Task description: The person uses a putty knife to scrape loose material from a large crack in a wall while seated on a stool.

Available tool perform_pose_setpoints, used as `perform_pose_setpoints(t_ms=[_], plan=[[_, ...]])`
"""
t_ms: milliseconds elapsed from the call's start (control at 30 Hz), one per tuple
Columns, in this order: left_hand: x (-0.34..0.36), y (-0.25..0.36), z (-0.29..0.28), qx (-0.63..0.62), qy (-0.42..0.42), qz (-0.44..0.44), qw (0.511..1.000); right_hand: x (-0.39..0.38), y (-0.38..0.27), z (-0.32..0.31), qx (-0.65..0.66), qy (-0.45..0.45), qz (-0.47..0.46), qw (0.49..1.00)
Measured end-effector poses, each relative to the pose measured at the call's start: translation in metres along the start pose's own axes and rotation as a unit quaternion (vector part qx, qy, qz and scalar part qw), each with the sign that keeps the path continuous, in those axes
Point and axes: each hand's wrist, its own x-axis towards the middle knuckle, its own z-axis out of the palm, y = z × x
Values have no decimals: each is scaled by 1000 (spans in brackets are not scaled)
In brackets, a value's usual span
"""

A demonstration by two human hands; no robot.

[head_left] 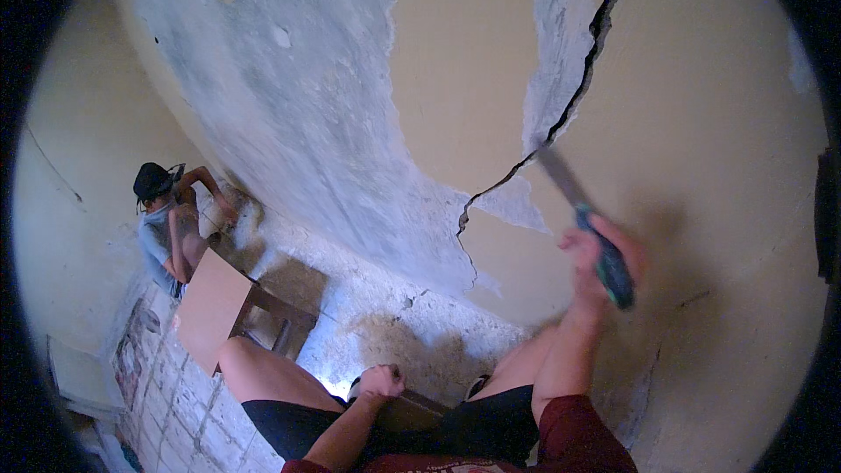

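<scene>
My right hand (598,258) is raised at the wall, wrapped around the green-and-black handle of a hand tool (562,177) with a long narrow metal blade. The blade's tip reaches the jagged dark crack (589,70) in the wall. Motion blurs the hand and tool somewhat. Low between my knees, my left hand (380,382) is closed; what it grips is hard to make out. A brownish flat piece with a straight edge (422,401) lies just beside it. Around the crack, the beige paint (464,79) gives way to bare grey-white plaster (324,105).
To the left, a person (162,232) in a dark cap crouches by the wall's foot. A wooden stool or chair with a flat pinkish top (215,302) stands beside my left knee. Light debris (394,346) covers the floor along the wall. Worn tiles (166,385) show at lower left.
</scene>
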Motion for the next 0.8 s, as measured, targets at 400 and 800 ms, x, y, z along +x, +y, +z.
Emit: perform_pose_setpoints(t_ms=[400, 800], plan=[[2, -8, 4, -38, -20, -12, 999, -2, -10, -12, -42, -24, 50, 998], [-2, -16, 9, -31, -19, 1, 999, -2, -13, -20, 88, -64, -16, 994]])
